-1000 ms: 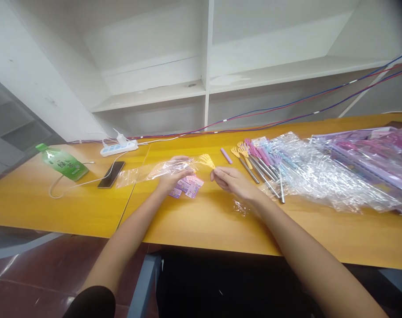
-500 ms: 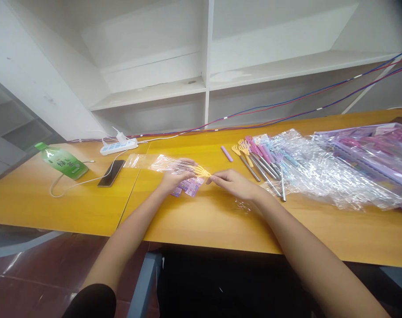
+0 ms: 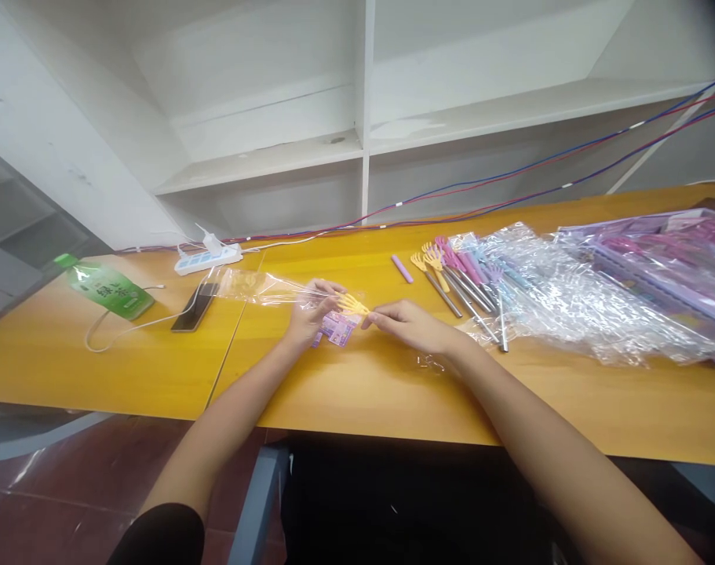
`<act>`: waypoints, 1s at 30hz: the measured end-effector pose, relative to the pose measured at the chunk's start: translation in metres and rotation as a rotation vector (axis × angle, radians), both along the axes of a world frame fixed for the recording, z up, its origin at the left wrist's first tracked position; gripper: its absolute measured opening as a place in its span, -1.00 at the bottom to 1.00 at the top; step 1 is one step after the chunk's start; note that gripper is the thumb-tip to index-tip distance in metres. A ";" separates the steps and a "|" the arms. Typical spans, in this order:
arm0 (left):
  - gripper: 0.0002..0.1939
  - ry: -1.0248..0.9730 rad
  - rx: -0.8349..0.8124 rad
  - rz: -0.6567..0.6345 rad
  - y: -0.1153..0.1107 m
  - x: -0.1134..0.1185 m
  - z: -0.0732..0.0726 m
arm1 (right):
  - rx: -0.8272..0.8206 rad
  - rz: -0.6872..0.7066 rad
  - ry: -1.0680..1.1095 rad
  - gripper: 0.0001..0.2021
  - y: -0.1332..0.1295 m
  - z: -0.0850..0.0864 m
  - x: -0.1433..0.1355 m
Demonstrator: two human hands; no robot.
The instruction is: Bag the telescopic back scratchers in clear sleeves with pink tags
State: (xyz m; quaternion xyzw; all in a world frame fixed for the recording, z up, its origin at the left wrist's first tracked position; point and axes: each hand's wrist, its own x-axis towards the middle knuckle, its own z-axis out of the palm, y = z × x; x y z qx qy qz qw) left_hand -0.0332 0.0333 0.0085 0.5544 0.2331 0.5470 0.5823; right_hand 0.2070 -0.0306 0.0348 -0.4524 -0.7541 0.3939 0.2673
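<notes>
Long yellow-orange wooden desk [image 3: 127, 369], seam between two panels left of centre. Far left: green plastic drink bottle [image 3: 101, 285] lying on its side. Beside it a black smartphone [image 3: 194, 307] with white cable [image 3: 113, 329] looped on the desk. At the back edge, white power strip [image 3: 209, 257]. Centre: small stack of pink-purple printed cards [image 3: 335, 328]. Behind centre, a short lilac plastic stick [image 3: 402, 268]. Right of it, a row of metal-handled back scratchers with yellow, pink and blue claw heads [image 3: 457, 275], partly on crumpled clear plastic bags [image 3: 569, 306]. Far right: purple packaged bundle [image 3: 663, 263].
</notes>
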 end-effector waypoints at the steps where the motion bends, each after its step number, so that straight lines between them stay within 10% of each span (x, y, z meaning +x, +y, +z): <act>1: -0.43 0.004 -0.014 -0.015 -0.002 0.001 0.000 | 0.001 0.001 -0.003 -0.39 0.000 -0.001 0.000; 30: -0.30 0.288 -0.103 -0.041 -0.004 -0.004 -0.002 | 0.177 -0.081 0.012 -0.39 0.010 -0.011 0.004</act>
